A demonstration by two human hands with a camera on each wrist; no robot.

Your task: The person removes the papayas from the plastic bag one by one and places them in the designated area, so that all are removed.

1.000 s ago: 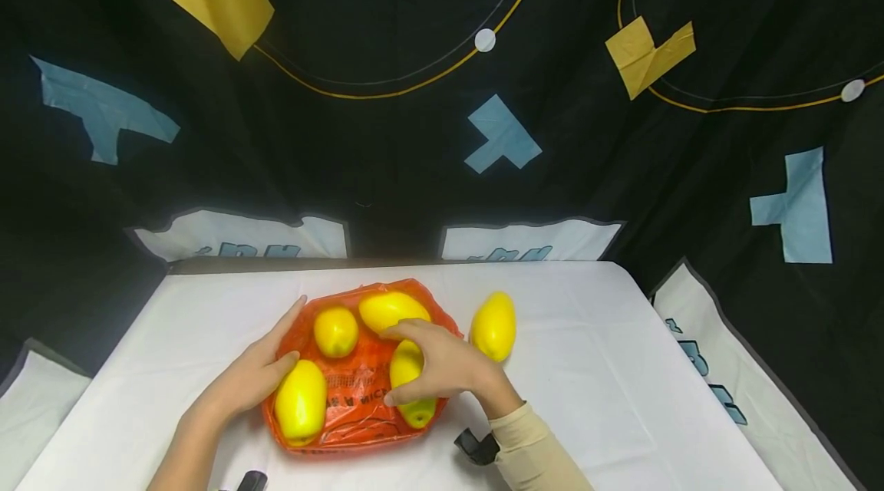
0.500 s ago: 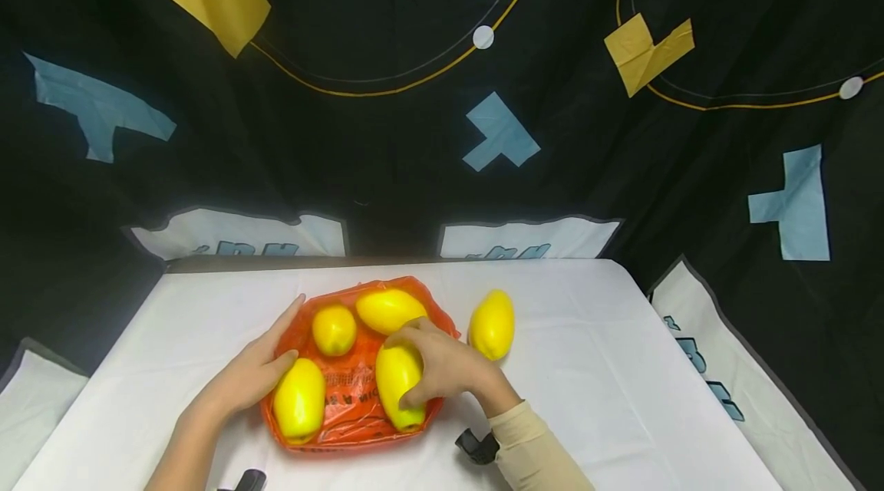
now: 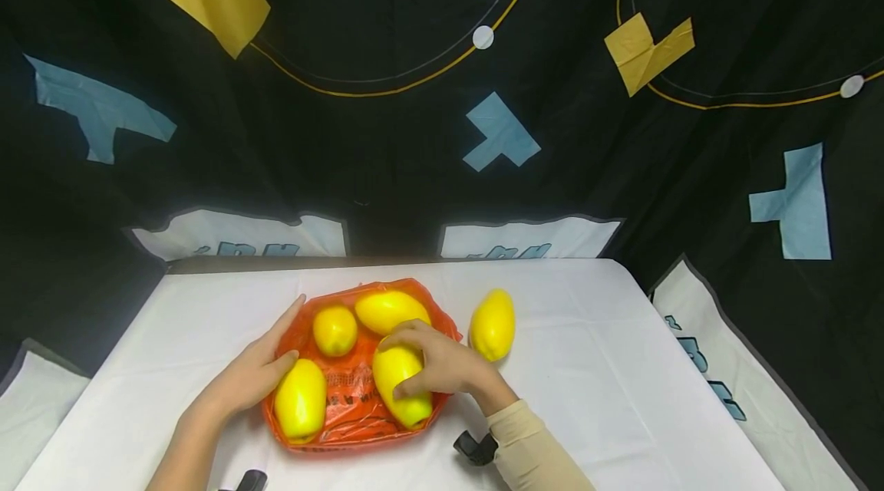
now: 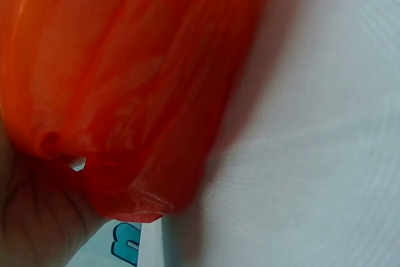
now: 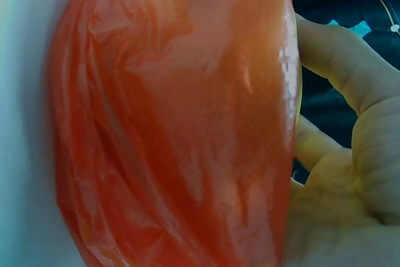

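Evidently the left hand [image 3: 249, 380] steadies the red plastic bag [image 3: 345, 423]: its fingers lie straight along the bag's left wall, thumb at the rim, probably so that the mouth stays wide. The right hand [image 3: 445, 360] pinches a tapered yellow fruit [image 3: 395, 370] between thumb and fingers, inside the bag at its near right side. Three more fruits sit against the walls: an upright-looking one [image 3: 300, 403] near left, a rounder one [image 3: 335, 331] far left, and one on its side [image 3: 388, 311] at the far rim; their weight seems to help keep the bag flat and open. A fifth fruit [image 3: 493, 326] lies outside, just right of the bag, toward the far edge of the white worktop [image 3: 608, 399].

Dark print crosses the bag's floor, too broken and creased to read whole. Blue outlined letters mark the white panel [image 3: 318, 234] beyond the far edge, partly cut off; no brand is legible.
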